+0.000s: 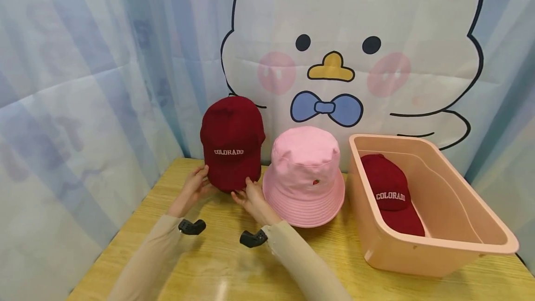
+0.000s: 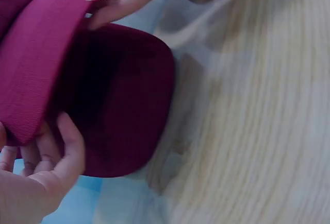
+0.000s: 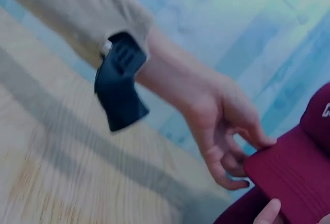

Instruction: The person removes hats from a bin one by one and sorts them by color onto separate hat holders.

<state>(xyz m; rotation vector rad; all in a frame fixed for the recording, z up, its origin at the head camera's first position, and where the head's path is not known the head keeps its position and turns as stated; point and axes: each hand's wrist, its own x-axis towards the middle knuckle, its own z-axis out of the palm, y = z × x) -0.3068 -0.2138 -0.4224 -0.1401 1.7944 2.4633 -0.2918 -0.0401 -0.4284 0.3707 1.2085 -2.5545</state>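
A maroon baseball cap [image 1: 232,129] lettered COLORADO stands tilted with its front toward me. My left hand [image 1: 195,186] pinches one side of its brim, thumb on top and fingers underneath. At the brim's other side, my right hand [image 1: 253,199] grips the edge. Below the raised brim, the left wrist view shows the brim of a second maroon cap [image 2: 139,105], with a dark gap between the two. The right wrist view has the left hand [image 3: 221,131] at the brim [image 3: 286,175] corner and a right fingertip at its lower edge.
Right of the held cap, a pink bucket hat [image 1: 307,175] with a small strawberry mark sits on the wooden table [image 1: 209,264]. Farther right stands a peach plastic bin [image 1: 434,245] holding another maroon COLORADO cap [image 1: 388,189]. A patterned curtain [image 1: 200,36] hangs behind.
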